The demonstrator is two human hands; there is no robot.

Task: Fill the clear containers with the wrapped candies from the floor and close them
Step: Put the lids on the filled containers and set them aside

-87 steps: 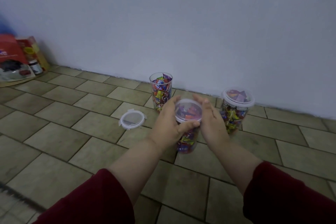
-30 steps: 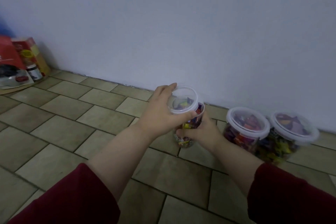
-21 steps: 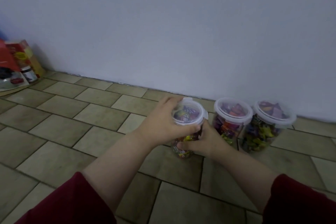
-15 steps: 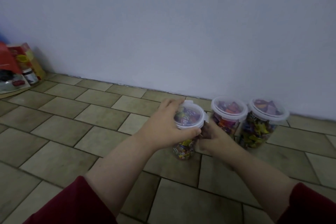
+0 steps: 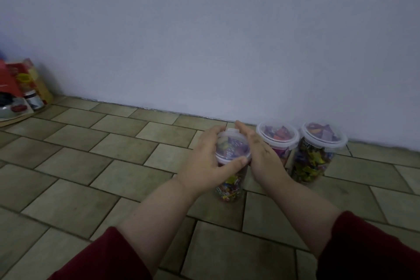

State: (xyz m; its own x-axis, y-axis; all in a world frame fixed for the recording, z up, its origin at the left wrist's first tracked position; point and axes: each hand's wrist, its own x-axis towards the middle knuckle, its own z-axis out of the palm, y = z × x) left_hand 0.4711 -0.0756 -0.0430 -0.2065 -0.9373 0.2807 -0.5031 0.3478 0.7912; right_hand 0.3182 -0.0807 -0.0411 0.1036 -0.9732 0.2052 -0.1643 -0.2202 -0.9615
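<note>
- Left grip (image 5: pixel 209 161) curls round the lid (image 5: pixel 231 146) of the container (image 5: pixel 229 186), thumb across the near rim. Right grip (image 5: pixel 261 154) lies with straight fingers flat against the lid's other side, clasping nothing.
- That container stands upright on the floor (image 5: pixel 113 188), packed with candies (image 5: pixel 228 185).
- Step in hand, by my reading: seating the lid on this container. Both grips hide much of the rim, so I cannot tell whether it has snapped shut all round.
- Next move likely calls for even downward pressure round the rim, keeping the base square on the tile, before letting go.
- Just to its right, by the wall (image 5: pixel 204 41), stand the middle container (image 5: pixel 277 137) and the end container (image 5: pixel 318 161), both full and lidded.
- Far left sit red packets (image 5: pixel 16 84) and a small jar (image 5: pixel 34 100).
- Writing: pale lettering shows on a wrapper under the lid, and print on the packets, all too blurred to read.
</note>
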